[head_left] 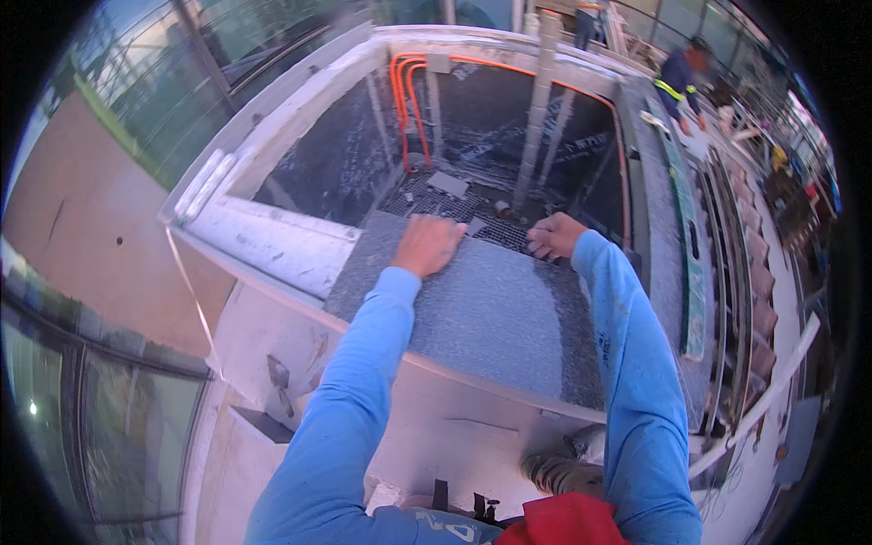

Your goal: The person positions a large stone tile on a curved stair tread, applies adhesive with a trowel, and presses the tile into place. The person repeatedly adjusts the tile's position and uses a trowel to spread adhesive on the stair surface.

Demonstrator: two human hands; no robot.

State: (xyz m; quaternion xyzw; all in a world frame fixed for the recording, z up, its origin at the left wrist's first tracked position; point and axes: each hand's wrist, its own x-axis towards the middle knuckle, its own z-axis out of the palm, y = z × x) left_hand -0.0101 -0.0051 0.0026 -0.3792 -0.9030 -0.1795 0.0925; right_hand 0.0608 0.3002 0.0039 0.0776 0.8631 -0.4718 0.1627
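Note:
A grey speckled stone slab (490,313) lies in front of me across the near side of an open-topped box-like pit, part of its face paler than the rest. My left hand (430,243) is closed over the slab's far edge, with the fingertips hidden beyond it. At the right end of that same edge is my right hand (556,236), its fingers curled in at the stone. Beyond the slab, a dark mesh grid (495,232) and a few loose pale pieces, one a flat tile piece (448,184), lie down in the pit.
Orange conduit (397,100) runs along the pit's rim and down its dark wall. An upright pale pipe (538,109) rises inside. To the right lie a long green level-like bar (683,236) and metal rails (731,300). A co-worker (679,82) bends over at the far right.

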